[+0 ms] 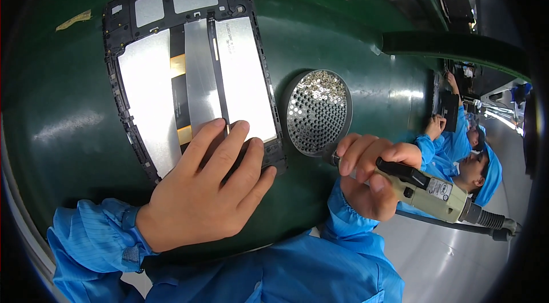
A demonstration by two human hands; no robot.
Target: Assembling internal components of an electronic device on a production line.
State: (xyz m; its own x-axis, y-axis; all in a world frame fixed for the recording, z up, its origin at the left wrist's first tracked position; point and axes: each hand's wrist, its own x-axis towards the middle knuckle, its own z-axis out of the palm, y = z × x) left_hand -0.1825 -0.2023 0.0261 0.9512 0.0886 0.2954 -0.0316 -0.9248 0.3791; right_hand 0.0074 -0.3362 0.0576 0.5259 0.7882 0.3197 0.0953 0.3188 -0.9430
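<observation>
**Opened tablet to the left, screwdriver in the right hand, dish between them**

The green desk carries everything. On it the tablet lies flat with its inside facing up, its long axis running away from the person and the far end leaning a little left. Two pale silver blocks fill most of it, with a grey metal strip between them.

Well to the right of the tablet, a co-worker in blue bends over other dark parts.

The screwdriver slants from lower right up toward the dish, its nose pointing back in the tablet's direction. The right hand is wrapped around the front of its body, gripping it, and sits to the right of the tablet's near end, clear of it. The left hand is much nearer: it rests on the tablet's near end, fingers spread, grasping nothing.

The round dish stands just beside the tablet's right edge. The screwdriver's nose is at the dish's near rim; whether it touches cannot be told.

Left of the tablet's far end lies a yellowish scrap. Smallest are the screws, heaped in the dish's far part, right of the tablet.
</observation>
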